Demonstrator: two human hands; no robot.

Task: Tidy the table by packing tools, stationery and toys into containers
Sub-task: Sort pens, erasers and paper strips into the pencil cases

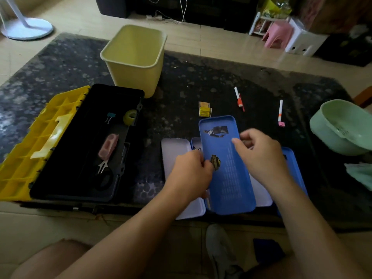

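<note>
Stationery step: my left hand (189, 168) and right hand (259, 154) both grip the blue tin (223, 178) by its edges, over open trays (173, 156) at the surface's (181, 87) near edge; next, probably close it, then fetch 2 markers (239, 98) beyond.

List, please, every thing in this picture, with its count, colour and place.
toolbox: 1, black with yellow lid, left side
binder clip: 1, teal, in toolbox
tape roll: 1, yellow-green, in toolbox
pink case: 1, pink, in toolbox
scissors: 1, black handles, in toolbox
bin: 1, yellow, at back
markers: 2, white, right of centre
small box: 1, yellow, centre
basin: 1, green, right edge
blue tin: 1, blue, in both hands
left hand: 1, grips tin's left edge
right hand: 1, grips tin's right edge
</note>
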